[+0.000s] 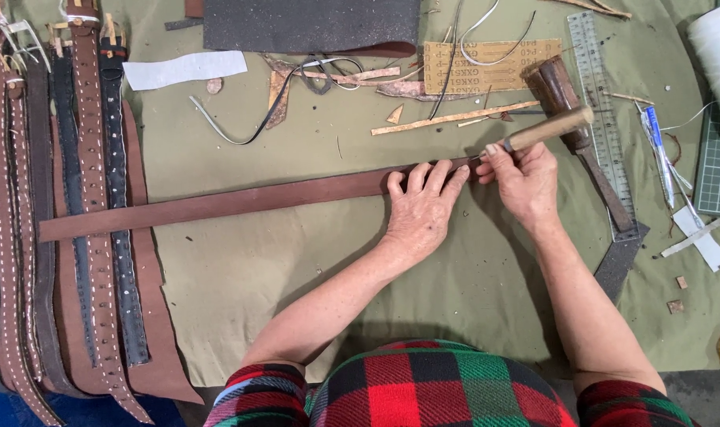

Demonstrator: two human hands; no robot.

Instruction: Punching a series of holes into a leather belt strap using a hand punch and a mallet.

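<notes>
Left hand (pixel 420 207) spread flat, pressing brown leather strap (pixel 217 204). Right hand (pixel 523 180) pinching wooden-handled tool (pixel 548 129) at strap end. Tan printed card (pixel 494 65) above, white label strip (pixel 184 69) upper left.

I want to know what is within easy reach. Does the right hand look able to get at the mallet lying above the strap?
Probably yes. The right hand already grips a wooden-handled tool at the strap end, and the mallet lies just beyond its knuckles with nothing between, though it would have to drop the tool first.
</notes>
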